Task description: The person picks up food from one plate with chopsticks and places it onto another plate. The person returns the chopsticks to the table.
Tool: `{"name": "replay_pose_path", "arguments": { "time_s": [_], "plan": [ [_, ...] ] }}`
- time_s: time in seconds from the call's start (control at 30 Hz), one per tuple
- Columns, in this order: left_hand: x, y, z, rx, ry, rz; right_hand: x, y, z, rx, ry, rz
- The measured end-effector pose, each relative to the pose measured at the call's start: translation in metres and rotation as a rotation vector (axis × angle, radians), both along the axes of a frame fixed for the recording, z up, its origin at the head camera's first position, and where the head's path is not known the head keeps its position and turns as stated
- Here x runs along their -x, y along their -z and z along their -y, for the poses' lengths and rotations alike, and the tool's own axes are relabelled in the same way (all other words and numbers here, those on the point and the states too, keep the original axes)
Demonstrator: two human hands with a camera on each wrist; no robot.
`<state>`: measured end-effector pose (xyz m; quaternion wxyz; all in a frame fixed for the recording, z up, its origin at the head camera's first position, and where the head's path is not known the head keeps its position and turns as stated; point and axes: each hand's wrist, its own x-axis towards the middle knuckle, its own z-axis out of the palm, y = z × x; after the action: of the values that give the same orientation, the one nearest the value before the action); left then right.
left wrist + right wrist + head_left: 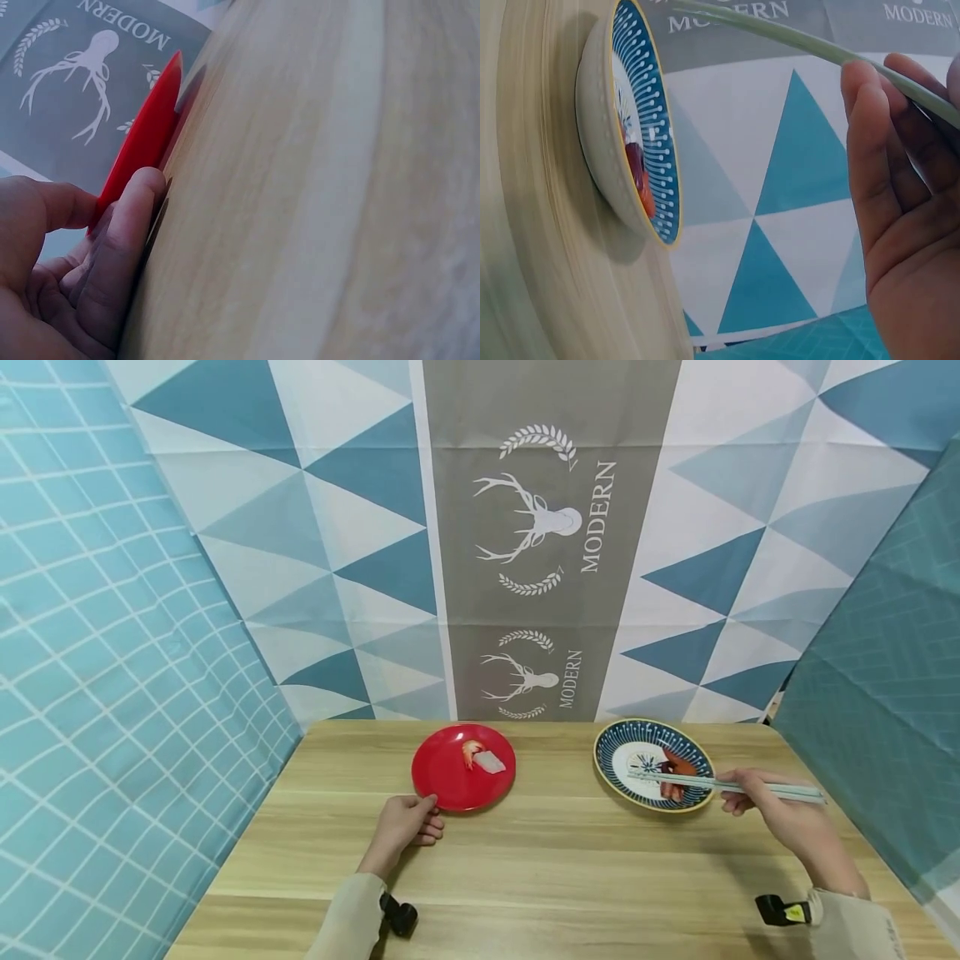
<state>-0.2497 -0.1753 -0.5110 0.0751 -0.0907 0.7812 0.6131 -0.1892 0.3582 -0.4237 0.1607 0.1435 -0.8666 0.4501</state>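
My left hand (pixel 405 827) pinches the near left rim of a red plate (pixel 442 777), thumb on top and fingers beneath, as the left wrist view shows. On that plate lie a small orange-and-white shrimp (pixel 470 752) and a flat white piece (pixel 490 762). My right hand (pixel 780 814) holds a pair of pale green chopsticks (pixel 795 791), pointing left above a blue-and-white patterned bowl (pixel 621 760). Nothing shows between their tips. Inside the bowl, at its right side, lie an orange piece (pixel 681 764) and dark reddish pieces (pixel 634 165) of food, partly crossed by the chopsticks in the head view.
Both dishes stand near the back of a wooden table (pixel 555 860). Behind it hangs a patterned cloth (pixel 375 568) with triangles and deer heads. Blue tiled-pattern cloth (pixel 150 610) flanks the left side, and a teal sheet (pixel 885 677) the right.
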Motion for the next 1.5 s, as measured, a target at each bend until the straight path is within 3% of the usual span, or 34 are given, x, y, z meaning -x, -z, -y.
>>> {"name": "replay_pose_path", "arguments": {
  "time_s": [0.37,0.6,0.97,1.23,1.5],
  "plan": [
    [-0.004,0.0,0.0,0.009,-0.007,-0.009,-0.008,0.001,-0.016,0.014,0.109,0.025],
    [-0.004,0.001,0.0,0.009,-0.009,-0.001,-0.011,0.002,-0.03,0.019,0.13,0.056],
    [0.0,0.003,0.0,0.003,-0.005,0.003,-0.012,0.003,-0.039,-0.009,0.182,-0.002],
    [0.003,0.003,0.0,0.004,-0.009,0.005,-0.011,0.004,-0.046,0.0,0.218,0.077],
    [0.0,0.001,-0.001,0.007,-0.005,0.002,-0.011,0.007,-0.054,-0.082,0.231,0.104]
  ]
}}
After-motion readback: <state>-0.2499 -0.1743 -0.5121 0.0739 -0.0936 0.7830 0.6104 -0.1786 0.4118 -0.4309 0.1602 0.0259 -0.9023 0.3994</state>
